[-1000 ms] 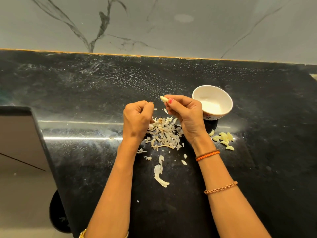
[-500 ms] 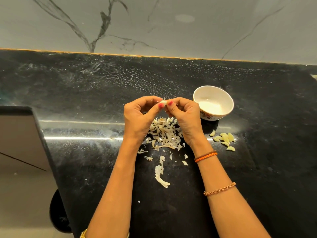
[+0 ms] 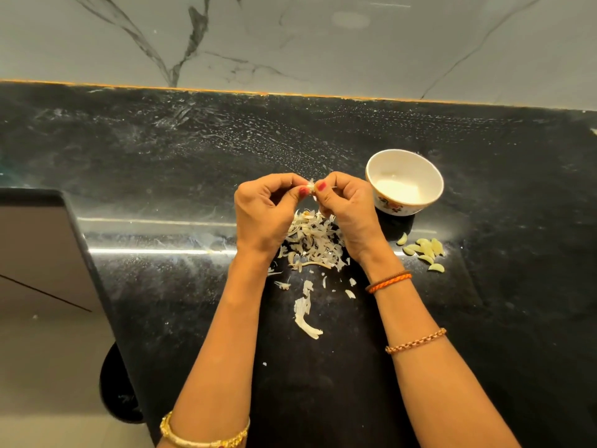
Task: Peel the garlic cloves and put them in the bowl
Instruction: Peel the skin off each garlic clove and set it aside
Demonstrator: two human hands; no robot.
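A small garlic clove (image 3: 311, 188) with papery skin sits between both sets of fingertips, above a heap of peels (image 3: 313, 244). My left hand (image 3: 265, 211) pinches it with thumb and forefinger from the left. From the right, my right hand (image 3: 347, 205) pinches the same clove. A white bowl (image 3: 434, 185) with a flower pattern stands just right of my right hand; its inside looks bare. Several peeled cloves (image 3: 424, 250) lie on the black counter below the bowl.
The black stone counter (image 3: 161, 163) ends at a marble wall (image 3: 290, 40) behind. Its left edge (image 3: 93, 270) drops off to the floor. Loose skin strips (image 3: 305, 315) lie between my forearms.
My left hand came over to the clove held by my right hand, and both now pinch it closer together. The bowl and peeled cloves have not moved.
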